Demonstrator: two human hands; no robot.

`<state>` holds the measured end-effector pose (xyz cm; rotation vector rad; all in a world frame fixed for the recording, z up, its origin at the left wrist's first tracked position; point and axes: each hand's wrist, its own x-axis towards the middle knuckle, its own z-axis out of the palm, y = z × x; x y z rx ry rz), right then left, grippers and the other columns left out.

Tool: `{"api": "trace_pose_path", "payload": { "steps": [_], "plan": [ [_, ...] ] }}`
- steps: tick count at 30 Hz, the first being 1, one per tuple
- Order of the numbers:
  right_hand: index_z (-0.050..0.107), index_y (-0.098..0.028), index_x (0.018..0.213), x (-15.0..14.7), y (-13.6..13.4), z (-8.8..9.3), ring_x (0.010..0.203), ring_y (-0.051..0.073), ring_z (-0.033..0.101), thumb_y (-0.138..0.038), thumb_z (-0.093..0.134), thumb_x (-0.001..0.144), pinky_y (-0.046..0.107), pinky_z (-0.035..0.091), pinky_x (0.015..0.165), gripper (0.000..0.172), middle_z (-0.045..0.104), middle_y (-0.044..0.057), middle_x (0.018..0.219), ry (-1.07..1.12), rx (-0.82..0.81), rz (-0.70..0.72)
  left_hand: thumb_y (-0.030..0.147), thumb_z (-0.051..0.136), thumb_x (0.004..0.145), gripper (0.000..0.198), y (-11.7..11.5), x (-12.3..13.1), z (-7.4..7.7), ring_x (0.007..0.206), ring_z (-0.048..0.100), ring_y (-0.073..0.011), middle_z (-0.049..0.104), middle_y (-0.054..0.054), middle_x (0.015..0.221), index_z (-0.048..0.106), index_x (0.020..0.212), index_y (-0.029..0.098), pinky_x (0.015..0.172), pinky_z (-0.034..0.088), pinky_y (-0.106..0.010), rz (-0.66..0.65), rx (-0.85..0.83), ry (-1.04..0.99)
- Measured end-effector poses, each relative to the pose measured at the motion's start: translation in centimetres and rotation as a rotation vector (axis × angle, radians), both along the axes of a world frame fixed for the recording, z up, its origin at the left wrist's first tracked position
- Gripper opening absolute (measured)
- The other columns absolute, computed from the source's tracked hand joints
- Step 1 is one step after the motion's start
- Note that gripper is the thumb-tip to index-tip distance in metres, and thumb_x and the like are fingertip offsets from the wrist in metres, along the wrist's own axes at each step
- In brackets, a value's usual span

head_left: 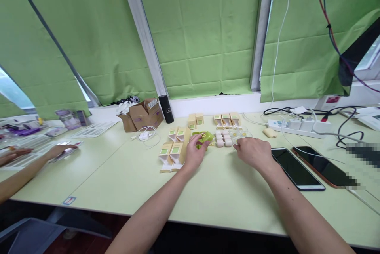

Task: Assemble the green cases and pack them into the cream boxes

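My left hand (195, 151) is curled round a shiny lime-green object (205, 138), with thumb and fingers on its near side; its exact kind is hard to make out. My right hand (252, 151) is closed, fingertips down at the near edge of a clear plastic tray (237, 134) with small yellowish spots in it. Whatever it pinches is hidden. Between the hands stand small pale pink blocks (223, 139) in two columns. Left of my left hand are several cream folded cartons (170, 154) with green-framed windows. More cream cartons stand behind, at the middle (196, 120) and right (227, 120).
An open cardboard box (145, 115), a black bottle (166, 109) and a white charger (145, 135) lie at back left. On the right are two phones (297, 169) (325, 167), a power strip (292, 125) and cables. A co-worker's hands (61, 150) work at far left.
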<state>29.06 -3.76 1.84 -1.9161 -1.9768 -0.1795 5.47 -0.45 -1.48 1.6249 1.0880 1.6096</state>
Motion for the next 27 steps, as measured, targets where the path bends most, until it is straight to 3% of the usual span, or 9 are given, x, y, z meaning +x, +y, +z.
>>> {"api": "trace_pose_path", "payload": {
  "steps": [6, 10, 19, 27],
  "plan": [
    [0.080, -0.014, 0.104, 0.6, -1.0, 2.4, 0.106, 0.040, 0.077, -0.037, 0.056, 0.104, 0.044, 0.053, 0.082, 0.034, 0.080, 0.023, 0.111, -0.103, -0.299, -0.052, 0.044, 0.085, 0.084, 0.042, 0.2, -0.1, 0.0, 0.104, 0.066, -0.0211, 0.072, -0.013, 0.123, 0.080, 0.115, 0.017, 0.091, 0.055, -0.033, 0.006, -0.076, -0.046],
    [0.080, -0.014, 0.111, 0.7, -1.1, 3.3, 0.112, 0.038, 0.076, -0.039, 0.053, 0.106, 0.045, 0.051, 0.092, 0.037, 0.080, 0.021, 0.116, -0.152, -0.377, -0.051, 0.047, 0.086, 0.083, 0.043, 0.1, -0.1, 0.2, 0.104, 0.067, -0.0215, 0.072, -0.012, 0.120, 0.081, 0.113, 0.018, 0.090, 0.056, -0.032, -0.005, -0.065, -0.054],
    [0.076, -0.011, 0.118, 0.5, -0.7, 2.4, 0.111, 0.037, 0.076, -0.033, 0.055, 0.104, 0.039, 0.052, 0.079, 0.033, 0.078, 0.023, 0.117, -0.085, -0.377, -0.017, 0.055, 0.087, 0.078, 0.047, 0.2, 0.0, 0.4, 0.099, 0.069, -0.0210, 0.074, -0.011, 0.112, 0.080, 0.104, 0.016, 0.084, 0.056, -0.029, -0.019, -0.084, -0.106],
    [0.080, -0.013, 0.094, -3.4, -1.6, 1.6, 0.096, 0.034, 0.076, -0.027, 0.058, 0.103, 0.036, 0.046, 0.075, 0.028, 0.079, 0.022, 0.101, -0.059, -0.192, 0.224, 0.066, 0.087, 0.072, 0.057, 0.6, -0.1, 0.6, 0.075, 0.067, -0.0146, 0.077, -0.007, 0.092, 0.078, 0.094, 0.015, 0.072, 0.054, -0.025, -0.033, -0.180, -0.215]
  ]
}}
